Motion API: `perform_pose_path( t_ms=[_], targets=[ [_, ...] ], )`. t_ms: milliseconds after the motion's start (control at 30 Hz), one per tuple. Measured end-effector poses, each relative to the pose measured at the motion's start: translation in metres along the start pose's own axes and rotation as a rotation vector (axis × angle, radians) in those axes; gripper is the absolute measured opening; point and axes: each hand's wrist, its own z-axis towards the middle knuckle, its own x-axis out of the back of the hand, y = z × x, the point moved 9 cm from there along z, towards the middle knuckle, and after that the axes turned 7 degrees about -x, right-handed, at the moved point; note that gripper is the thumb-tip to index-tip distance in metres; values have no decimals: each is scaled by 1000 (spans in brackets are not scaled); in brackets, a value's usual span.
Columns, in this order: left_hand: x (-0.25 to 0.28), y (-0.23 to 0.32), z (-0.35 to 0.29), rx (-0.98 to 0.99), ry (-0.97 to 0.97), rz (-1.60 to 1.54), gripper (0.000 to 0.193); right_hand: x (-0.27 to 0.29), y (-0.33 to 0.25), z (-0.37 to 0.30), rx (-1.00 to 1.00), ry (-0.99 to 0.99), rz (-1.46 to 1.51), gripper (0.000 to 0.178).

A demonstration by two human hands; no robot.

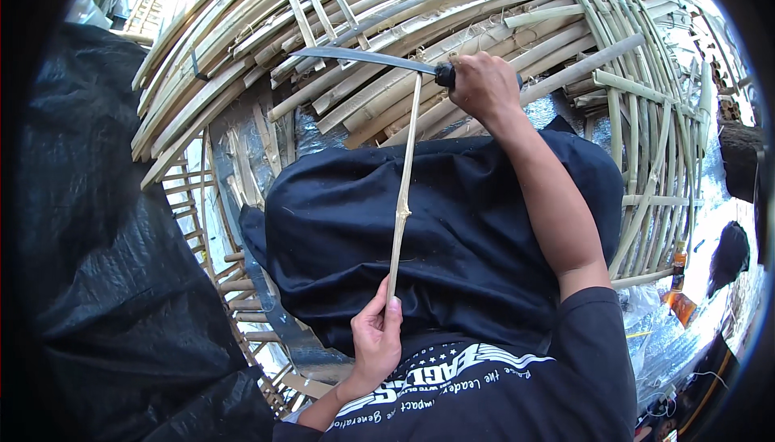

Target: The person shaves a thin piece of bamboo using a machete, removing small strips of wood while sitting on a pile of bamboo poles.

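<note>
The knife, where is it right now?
In the head view, the knife is at upper centre, gripped in the right hand, its blade pointing left by the far end of the bamboo strip.

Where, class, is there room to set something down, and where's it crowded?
The creased dark cloth has mostly bare patches left of the stick and between stick and right arm. The black sheet left of the slats looks open. Bamboo strips crowd beyond the knife.

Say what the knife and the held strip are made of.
Knife blade: metal, likely steel; smooth, grey, faintly shiny. Knife handle: black, material unclear, mostly hidden by the right hand. Strip: apparently bamboo, pale and unvarnished-looking, with a knobbly node partway along.
</note>
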Motion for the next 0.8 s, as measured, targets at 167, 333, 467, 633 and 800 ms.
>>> perform_pose_path(
  t_ms=[167, 333, 467, 633, 800],
  targets=[
    [4, 15, 6, 4, 39, -191, 48, 12, 26, -3, -214, 46, 97, 23],
    [2, 12, 4, 11, -18, -184, 49, 17, 4, -18, -164, 78, 239, 22],
    [9, 17, 9, -14, 45, -209, 50, 25, -30, -37, 51, 64, 252, 21],
    [12, 21, 9, -22, 68, -182, 53, 10, -84, -63, 346, -103, 282, 19],
    [7, 21, 2, -28, 72, -82, 54, 5, -99, -79, 418, -152, 292, 14]
  ],
)
